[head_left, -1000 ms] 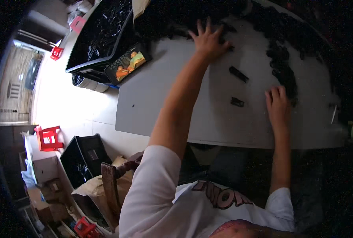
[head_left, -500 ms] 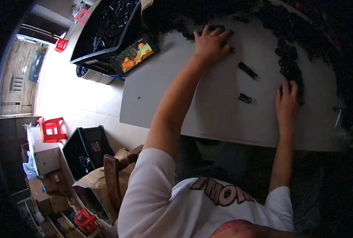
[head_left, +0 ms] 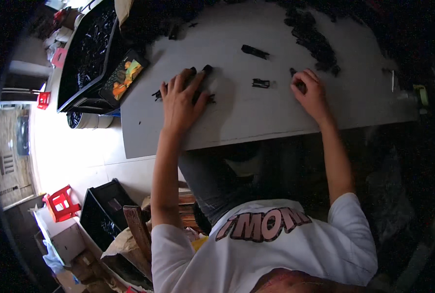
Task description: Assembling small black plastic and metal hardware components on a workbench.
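My left hand (head_left: 180, 103) lies spread over several black plastic pieces (head_left: 205, 97) on the grey table, some poking out beyond its fingers. My right hand (head_left: 312, 94) is curled, pinching a small black plastic piece (head_left: 301, 86) just above the tabletop; its exact kind is hard to make out. Between the hands lie two separate narrow black clip-like pieces, a farther slanted one (head_left: 255, 52) and a nearer one (head_left: 261, 83). A long heap of black pieces (head_left: 312, 41) stretches beyond my right hand.
A phone (head_left: 124, 78) showing a bright picture leans on a large black crate (head_left: 88, 63) full of black pieces at the left. Below the table's left side are another black crate (head_left: 105, 210), a red stool (head_left: 62, 204) and a wooden chair (head_left: 140, 229). The table's front edge (head_left: 256, 141) runs before me.
My left hand has come back from the far heap toward the near left, with black pieces under it. My right hand has left the right-hand heap and now pinches a small piece.
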The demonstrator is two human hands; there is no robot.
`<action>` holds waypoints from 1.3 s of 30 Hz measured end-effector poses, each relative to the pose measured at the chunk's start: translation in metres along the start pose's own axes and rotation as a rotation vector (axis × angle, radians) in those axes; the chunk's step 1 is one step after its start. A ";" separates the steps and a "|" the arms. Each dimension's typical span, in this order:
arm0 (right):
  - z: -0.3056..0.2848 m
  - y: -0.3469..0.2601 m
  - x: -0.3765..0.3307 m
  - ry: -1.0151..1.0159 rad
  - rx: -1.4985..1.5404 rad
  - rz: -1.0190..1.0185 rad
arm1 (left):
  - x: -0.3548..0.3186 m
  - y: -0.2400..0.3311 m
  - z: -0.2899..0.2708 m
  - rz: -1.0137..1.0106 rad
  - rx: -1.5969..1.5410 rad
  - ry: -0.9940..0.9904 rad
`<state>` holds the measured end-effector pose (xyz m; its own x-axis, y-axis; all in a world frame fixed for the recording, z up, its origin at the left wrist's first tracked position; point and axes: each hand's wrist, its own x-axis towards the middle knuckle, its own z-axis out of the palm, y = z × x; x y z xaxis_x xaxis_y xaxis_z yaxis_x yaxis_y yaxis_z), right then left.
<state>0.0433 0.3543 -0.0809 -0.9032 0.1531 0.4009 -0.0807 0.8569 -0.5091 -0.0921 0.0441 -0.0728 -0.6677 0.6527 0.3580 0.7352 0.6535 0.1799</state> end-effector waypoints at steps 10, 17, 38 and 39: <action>-0.009 -0.007 -0.020 -0.113 0.584 0.691 | -0.016 0.015 -0.008 -0.087 -0.176 0.186; -0.011 -0.018 -0.034 0.082 -0.013 0.279 | -0.019 0.032 -0.023 0.001 -0.037 0.033; 0.037 -0.060 0.014 -0.093 -0.201 -0.099 | -0.041 0.075 -0.017 -0.298 -0.819 0.172; 0.037 -0.061 0.014 -0.105 -0.146 -0.065 | -0.044 0.075 -0.013 -0.263 -0.839 0.159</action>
<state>0.0199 0.2855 -0.0725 -0.9377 0.0500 0.3439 -0.0849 0.9267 -0.3662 -0.0059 0.0594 -0.0628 -0.8487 0.4194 0.3222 0.4455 0.2387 0.8629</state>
